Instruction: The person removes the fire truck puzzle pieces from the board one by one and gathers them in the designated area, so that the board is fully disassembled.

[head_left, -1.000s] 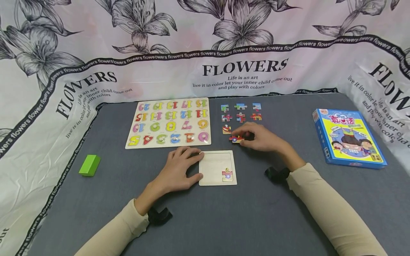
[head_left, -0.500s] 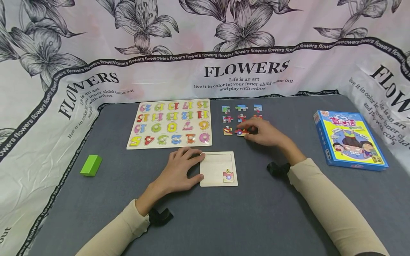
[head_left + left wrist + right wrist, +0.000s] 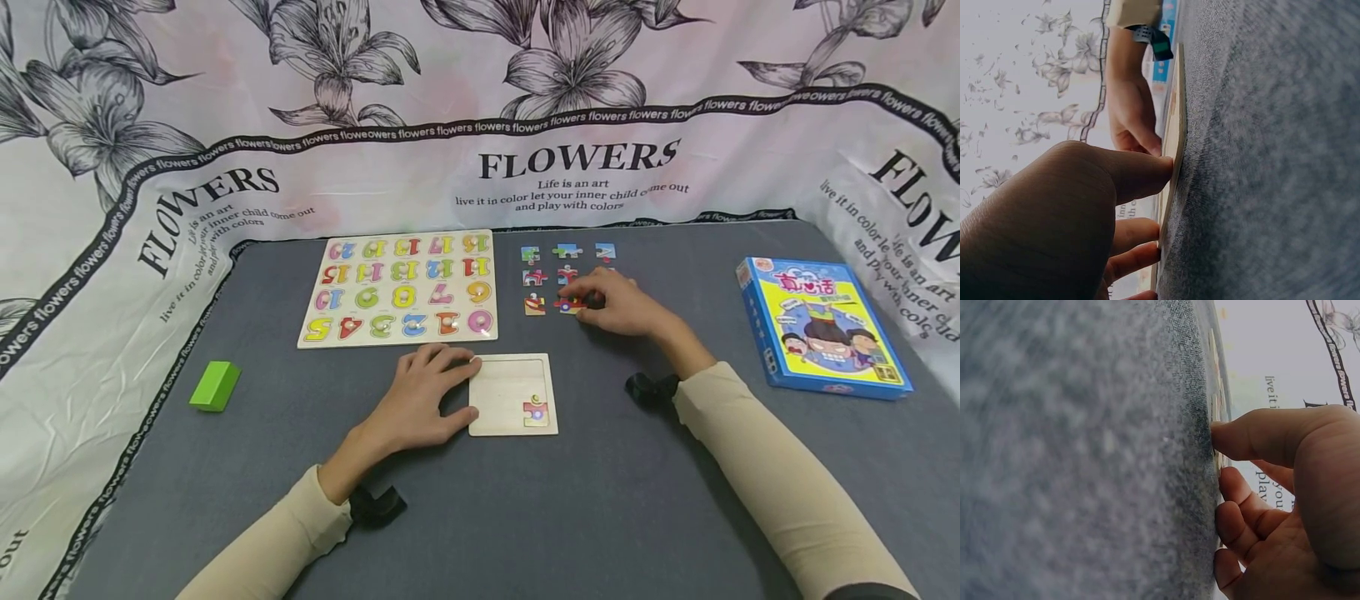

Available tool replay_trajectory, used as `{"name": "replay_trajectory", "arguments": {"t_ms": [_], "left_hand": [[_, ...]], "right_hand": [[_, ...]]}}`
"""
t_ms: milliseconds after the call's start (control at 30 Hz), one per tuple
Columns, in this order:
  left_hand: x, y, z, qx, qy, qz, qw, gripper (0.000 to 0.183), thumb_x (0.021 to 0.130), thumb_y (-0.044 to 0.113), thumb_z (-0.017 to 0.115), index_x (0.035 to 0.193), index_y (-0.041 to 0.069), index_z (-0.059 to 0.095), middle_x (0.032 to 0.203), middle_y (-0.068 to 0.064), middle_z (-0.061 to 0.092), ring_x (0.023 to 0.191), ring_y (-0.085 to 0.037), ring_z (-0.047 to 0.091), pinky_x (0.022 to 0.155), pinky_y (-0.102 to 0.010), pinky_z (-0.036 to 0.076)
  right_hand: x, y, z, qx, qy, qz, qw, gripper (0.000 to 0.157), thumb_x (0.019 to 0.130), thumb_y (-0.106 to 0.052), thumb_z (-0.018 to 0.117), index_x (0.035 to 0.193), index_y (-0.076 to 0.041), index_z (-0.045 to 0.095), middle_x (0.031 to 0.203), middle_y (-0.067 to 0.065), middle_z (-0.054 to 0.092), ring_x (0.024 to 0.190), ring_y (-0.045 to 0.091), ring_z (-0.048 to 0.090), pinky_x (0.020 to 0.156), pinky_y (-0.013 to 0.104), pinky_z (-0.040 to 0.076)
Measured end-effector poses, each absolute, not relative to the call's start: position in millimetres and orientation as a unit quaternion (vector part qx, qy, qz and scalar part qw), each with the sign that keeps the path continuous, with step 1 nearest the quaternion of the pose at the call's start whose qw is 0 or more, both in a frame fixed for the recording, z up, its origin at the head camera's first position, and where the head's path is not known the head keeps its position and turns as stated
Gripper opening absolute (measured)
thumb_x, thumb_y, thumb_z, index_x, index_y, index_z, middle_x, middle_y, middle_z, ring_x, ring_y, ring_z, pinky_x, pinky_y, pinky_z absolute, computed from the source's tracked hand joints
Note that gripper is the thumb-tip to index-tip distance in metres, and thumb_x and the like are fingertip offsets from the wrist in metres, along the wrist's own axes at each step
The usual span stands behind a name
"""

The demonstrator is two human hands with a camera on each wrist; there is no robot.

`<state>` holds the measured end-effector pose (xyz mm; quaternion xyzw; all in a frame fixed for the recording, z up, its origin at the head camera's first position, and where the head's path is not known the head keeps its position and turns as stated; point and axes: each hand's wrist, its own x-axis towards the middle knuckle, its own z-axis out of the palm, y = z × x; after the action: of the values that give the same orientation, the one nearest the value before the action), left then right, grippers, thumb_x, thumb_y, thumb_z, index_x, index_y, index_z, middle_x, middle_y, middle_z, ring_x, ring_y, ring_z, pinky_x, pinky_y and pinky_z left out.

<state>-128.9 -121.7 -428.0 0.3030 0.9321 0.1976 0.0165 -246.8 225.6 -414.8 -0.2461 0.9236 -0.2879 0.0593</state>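
My right hand (image 3: 618,304) pinches a jigsaw piece (image 3: 568,307) low at the table, with thumb and index finger at its sides. This red and yellow piece lies in the bottom row of a small grid, beside another jigsaw piece (image 3: 535,307). Part of the grid is hidden behind the hand. My left hand (image 3: 420,400) rests along the left edge of a square wooden puzzle board (image 3: 498,392), its fingers spread. In the left wrist view the thumb (image 3: 1144,172) presses on the board's rim. One fitted jigsaw piece (image 3: 536,413) shows in the board's lower right corner.
A number puzzle board (image 3: 397,287) lies at the back, left of the loose pieces. A blue and yellow box (image 3: 825,325) stands at the right. At the left is a green block (image 3: 215,386). A flower-printed cloth (image 3: 375,183) hangs behind the grey table (image 3: 525,517).
My right hand has slid the red and yellow jigsaw piece to the right and slightly away, into line with the piece beside it. My left hand has stayed on the board.
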Motion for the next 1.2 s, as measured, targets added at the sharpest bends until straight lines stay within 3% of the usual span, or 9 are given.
{"name": "replay_trajectory", "arguments": {"t_ms": [400,767,933,1200], "left_hand": [[-128.7,-122.6,-428.0,0.302,0.933,0.194,0.016,0.065,0.092,0.042,0.071,0.150,0.019,0.054,0.151,-0.003,0.051,0.144,-0.030,0.035,0.112,-0.060,0.028],[-129.2,-121.8,-427.2,0.304,0.933,0.195,0.016,0.064,0.092,0.042,0.070,0.149,0.020,0.054,0.151,-0.002,0.051,0.144,-0.029,0.035,0.112,-0.061,0.027],[-129.4,-121.9,-427.4,0.302,0.934,0.192,0.017,0.064,0.092,0.042,0.070,0.149,0.020,0.054,0.151,-0.002,0.051,0.144,-0.029,0.035,0.112,-0.061,0.027],[-129.2,-122.4,-426.7,0.302,0.933,0.193,0.019,0.064,0.092,0.043,0.070,0.150,0.021,0.054,0.151,-0.002,0.050,0.145,-0.029,0.034,0.113,-0.060,0.027]], "right_hand": [[-246.9,224.9,-416.3,-0.244,0.921,-0.297,0.058,0.041,0.092,-0.007,0.067,0.132,-0.011,0.068,0.104,0.013,0.060,0.091,0.025,0.049,0.081,0.043,0.027],[-229.6,217.5,-413.9,-0.284,0.895,-0.344,0.014,0.040,0.091,-0.001,0.068,0.130,-0.008,0.069,0.108,0.014,0.064,0.096,0.029,0.057,0.087,0.044,0.043],[-215.4,205.8,-408.1,-0.313,0.881,-0.353,0.039,0.040,0.090,-0.004,0.072,0.130,-0.010,0.069,0.114,0.011,0.067,0.100,0.027,0.058,0.089,0.046,0.047],[-196.6,188.6,-403.1,-0.375,0.851,-0.357,0.087,0.032,0.091,-0.007,0.074,0.122,-0.010,0.073,0.113,0.004,0.073,0.097,0.016,0.064,0.086,0.040,0.053]]}}
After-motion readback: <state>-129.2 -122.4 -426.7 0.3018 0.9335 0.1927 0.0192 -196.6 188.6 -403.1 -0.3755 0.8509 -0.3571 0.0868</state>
